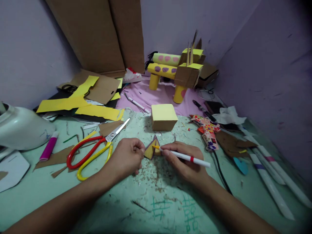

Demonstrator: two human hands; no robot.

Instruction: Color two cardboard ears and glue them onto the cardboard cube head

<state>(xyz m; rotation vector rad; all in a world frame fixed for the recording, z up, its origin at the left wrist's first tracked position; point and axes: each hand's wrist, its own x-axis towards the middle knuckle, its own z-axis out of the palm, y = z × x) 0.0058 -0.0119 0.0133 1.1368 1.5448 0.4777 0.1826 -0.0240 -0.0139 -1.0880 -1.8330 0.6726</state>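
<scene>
Pinched in my left hand is a small folded cardboard piece, coloured yellow with dark purple edges. My right hand grips a white marker with a red band, its orange-yellow tip against the cardboard piece. Just behind both hands stands a small cardboard box with a pale yellow top. Left of my left hand lie scissors, blades spread, with one red and one yellow handle.
Two yellow tube animals with cardboard heads stand at the back. Yellow paper strips lie at left, near a purple glue stick and a white jug. At right are a flowered cloth-covered tool with a cord and several white markers.
</scene>
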